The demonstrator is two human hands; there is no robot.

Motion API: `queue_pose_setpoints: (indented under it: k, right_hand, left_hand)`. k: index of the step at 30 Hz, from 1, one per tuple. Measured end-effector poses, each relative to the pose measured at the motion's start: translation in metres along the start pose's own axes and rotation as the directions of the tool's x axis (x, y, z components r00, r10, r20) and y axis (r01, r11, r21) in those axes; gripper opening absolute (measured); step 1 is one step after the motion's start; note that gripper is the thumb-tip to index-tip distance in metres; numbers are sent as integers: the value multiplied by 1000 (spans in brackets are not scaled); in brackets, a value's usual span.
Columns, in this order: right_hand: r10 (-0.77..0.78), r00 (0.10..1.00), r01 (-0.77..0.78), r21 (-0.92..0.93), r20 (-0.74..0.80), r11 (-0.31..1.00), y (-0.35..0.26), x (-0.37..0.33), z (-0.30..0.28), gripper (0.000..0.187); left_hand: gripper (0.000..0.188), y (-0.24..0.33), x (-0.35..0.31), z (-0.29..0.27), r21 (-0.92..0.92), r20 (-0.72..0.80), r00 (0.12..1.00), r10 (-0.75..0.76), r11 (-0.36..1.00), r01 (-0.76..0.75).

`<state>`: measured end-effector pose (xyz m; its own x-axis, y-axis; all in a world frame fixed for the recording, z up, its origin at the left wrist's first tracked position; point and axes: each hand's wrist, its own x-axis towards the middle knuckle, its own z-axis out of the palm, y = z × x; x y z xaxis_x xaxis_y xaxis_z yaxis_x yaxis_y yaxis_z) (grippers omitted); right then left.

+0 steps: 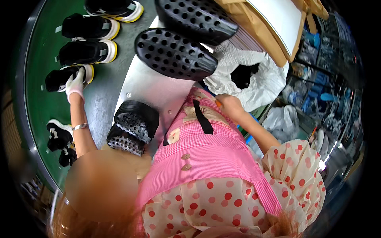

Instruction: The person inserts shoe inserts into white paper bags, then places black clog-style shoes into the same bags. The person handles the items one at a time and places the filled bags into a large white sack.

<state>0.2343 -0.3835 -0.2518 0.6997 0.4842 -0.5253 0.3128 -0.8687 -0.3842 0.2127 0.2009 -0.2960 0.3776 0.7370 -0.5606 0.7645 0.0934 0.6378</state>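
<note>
Left hand (pixel 75 84): grasps sneaker (pixel 58 80), apparently steadying it
Right hand (pixel 229 105): by apron (pixel 214 152); grip unclear
Sneaker row (pixel 81 52): aligned, likely for easy reach

At upper left, the shoes (pixel 85 52) are black with white-and-yellow soles (pixel 112 51), the glove (pixel 75 85) white, the tabletop (pixel 39 105) green. At top centre, the perforated forms (pixel 174 54) are black. At lower centre, the apron (pixel 214 152) is pink, partly gingham; the blouse (pixel 184 202), cream with red dots.
</note>
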Motion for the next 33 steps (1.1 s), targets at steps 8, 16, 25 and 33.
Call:
queue_pose_setpoints:
  k: [8, 16, 25, 33]
  right_hand:
    - [411, 907, -383, 224, -94, 896, 126, -25, 45, 18]
    - [461, 847, -393, 270, -264, 879, 241, -40, 57, 16]
    - [755, 604, -518, 592, -257, 617, 334, -33, 134, 26]
    - [819, 465, -266, 829, -337, 492, 367, 13, 68, 28]
  left_hand:
    - [57, -23, -9, -16, 187, 115, 984, 138, 970, -158]
    - [37, 31, -167, -46, 847, 334, 828, 452, 242, -474]
    - [23, 50, -394, 205, 314, 838, 536, 101, 715, -625]
    - [54, 51, -415, 491, 175, 984, 143, -111, 401, -899]
